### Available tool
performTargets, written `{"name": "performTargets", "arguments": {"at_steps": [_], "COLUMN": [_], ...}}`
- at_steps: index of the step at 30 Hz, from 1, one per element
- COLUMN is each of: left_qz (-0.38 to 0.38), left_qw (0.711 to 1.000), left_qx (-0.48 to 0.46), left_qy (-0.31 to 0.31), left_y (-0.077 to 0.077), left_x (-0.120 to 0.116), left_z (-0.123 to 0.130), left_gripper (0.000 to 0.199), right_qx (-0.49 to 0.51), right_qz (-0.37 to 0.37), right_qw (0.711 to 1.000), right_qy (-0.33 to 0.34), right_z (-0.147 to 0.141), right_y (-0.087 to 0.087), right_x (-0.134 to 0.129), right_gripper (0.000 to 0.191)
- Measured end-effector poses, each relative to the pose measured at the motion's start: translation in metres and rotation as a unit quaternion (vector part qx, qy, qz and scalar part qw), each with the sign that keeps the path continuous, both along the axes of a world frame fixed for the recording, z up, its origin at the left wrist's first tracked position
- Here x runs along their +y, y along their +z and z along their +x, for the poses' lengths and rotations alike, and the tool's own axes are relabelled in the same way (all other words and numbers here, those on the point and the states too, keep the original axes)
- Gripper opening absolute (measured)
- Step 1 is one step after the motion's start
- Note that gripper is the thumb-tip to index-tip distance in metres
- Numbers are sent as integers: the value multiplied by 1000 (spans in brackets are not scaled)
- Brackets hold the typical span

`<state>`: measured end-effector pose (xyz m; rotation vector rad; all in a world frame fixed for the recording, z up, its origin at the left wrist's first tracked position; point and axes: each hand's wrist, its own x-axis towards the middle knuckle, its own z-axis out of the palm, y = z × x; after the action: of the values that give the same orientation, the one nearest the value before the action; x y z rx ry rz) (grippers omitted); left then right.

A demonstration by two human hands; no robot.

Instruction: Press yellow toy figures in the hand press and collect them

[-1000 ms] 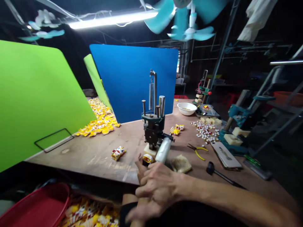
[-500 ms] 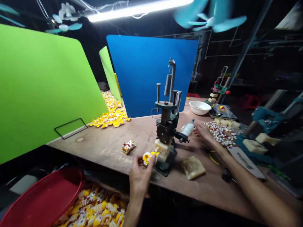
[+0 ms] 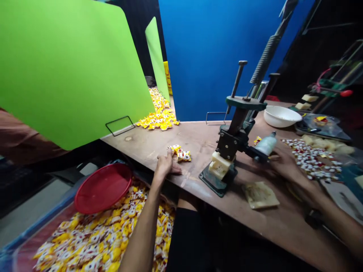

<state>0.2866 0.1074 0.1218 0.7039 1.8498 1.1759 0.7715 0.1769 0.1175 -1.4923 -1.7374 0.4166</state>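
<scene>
My left hand is low over the wooden table, fingers apart, fingertips at two small yellow-and-white pieces that lie close together. My right hand is beside the white bottle-like grip on the lever of a green and black hand press; its fingers are blurred and partly hidden behind the grip. Cream blocks sit at the bottom of the press. Another yellow piece shows just behind the grip.
A pale square pad lies right of the press. Further right are a white bowl and many small white-and-red pieces. Green and blue panels stand behind. Lower left, a red basin rests by heaped yellow pieces.
The view has turned left and down. My left hand has moved from the press to the lone piece on the table and let go of its piece there. My right hand stays by the grip.
</scene>
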Motion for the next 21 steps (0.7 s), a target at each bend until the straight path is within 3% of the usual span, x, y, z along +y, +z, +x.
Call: {"name": "performTargets", "arguments": {"at_steps": [2,4,5,7,9,10,12,14,18,21], "left_qz": [30,106,146,162,171,180,204,226,296,322], "left_qw": [999,993,989,959,928,925,938,953,948,938], "left_qx": [25,26,-11,-152,-234,-246,-212,-130,22,74], "left_qy": [33,38,-5,-175,-233,-227,-183,-152,-111,-100], "left_y": [3,3,4,5,5,4,-1,-11,-32,-33], "left_x": [-27,-65,-84,-115,-133,-137,-134,-122,-89,-71], "left_z": [11,41,61,104,136,145,147,138,132,148], "left_gripper": [67,66,66,65,60,58,53,51,47,45], "right_qx": [69,102,90,41,2,-11,-25,-31,25,59], "right_qz": [-69,-100,-94,-52,5,29,62,61,-3,-47], "right_qw": [994,984,982,976,962,953,943,951,985,988], "right_qy": [43,102,137,207,274,301,326,303,171,131], "right_z": [6,-7,-21,-59,-97,-113,-130,-128,-95,-68], "right_y": [10,21,26,33,35,35,32,26,11,3], "right_x": [-36,-77,-97,-129,-147,-151,-152,-147,-143,-146], "right_gripper": [35,40,38,34,33,35,42,47,27,26]}}
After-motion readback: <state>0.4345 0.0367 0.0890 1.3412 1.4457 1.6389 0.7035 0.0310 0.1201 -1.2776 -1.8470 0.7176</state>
